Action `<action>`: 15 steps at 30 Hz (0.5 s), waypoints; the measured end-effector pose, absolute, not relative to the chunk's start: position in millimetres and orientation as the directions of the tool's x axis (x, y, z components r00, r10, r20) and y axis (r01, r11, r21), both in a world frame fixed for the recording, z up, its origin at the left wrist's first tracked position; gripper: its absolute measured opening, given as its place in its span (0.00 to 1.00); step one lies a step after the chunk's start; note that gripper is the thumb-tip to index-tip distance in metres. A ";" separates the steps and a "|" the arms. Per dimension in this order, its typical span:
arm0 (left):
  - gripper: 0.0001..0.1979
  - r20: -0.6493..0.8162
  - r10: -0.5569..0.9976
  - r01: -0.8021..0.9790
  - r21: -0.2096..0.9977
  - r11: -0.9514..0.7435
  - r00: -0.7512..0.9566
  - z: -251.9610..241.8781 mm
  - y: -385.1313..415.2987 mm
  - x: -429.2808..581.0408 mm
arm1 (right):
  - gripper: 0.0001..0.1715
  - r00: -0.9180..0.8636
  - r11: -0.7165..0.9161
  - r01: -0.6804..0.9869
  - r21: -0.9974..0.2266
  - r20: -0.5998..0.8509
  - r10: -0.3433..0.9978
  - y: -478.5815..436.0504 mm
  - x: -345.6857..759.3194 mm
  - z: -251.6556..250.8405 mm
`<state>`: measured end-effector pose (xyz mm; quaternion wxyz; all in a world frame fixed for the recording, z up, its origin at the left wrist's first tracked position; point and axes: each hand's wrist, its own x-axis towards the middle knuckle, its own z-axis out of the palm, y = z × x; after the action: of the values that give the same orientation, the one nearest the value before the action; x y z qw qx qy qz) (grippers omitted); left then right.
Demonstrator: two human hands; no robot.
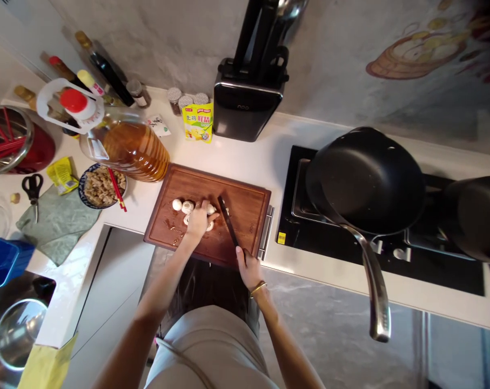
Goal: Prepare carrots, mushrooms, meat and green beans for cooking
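Observation:
White button mushrooms [187,207] are gathered on a brown wooden cutting board [236,194]. Over them lies my left hand [198,221], its fingers bent down around a mushroom [211,209] at the right of the group. My right hand [248,267] grips the handle of a dark-bladed knife [227,220]. The blade points away from me, just right of the left fingertips, with a small pale piece beside it. Part of the group is hidden under my left hand.
Left of the board stand a big oil jug [135,146] and a bowl of minced meat [101,186] with red chopsticks [117,189] across its rim. A black knife block [247,102] is behind. On the right, a wok [366,178] sits on the stove, its handle [376,292] jutting over the counter edge.

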<state>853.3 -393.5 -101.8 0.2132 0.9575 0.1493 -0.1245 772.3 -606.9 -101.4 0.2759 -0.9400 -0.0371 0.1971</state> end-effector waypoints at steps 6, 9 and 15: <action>0.21 -0.307 0.223 0.344 0.427 -0.837 0.925 -100.8 -392.3 839.9 | 0.32 0.892 -0.802 -0.106 -0.588 -0.413 0.185 -606.9 766.6 -96.5; 0.22 -0.290 0.225 0.338 0.436 -0.834 0.930 -104.3 -392.0 838.3 | 0.30 0.896 -0.787 -0.092 -0.610 -0.396 0.202 -609.0 766.5 -94.2; 0.22 -0.289 0.188 0.317 0.512 -0.799 0.939 -109.5 -388.7 841.5 | 0.30 0.869 -0.763 -0.089 -0.640 -0.424 0.255 -623.3 779.3 -88.1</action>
<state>841.5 -388.7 -109.5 0.2877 0.9416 0.1341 -0.1126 779.3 -623.3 -88.1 0.3409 -0.9046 -0.0459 0.2519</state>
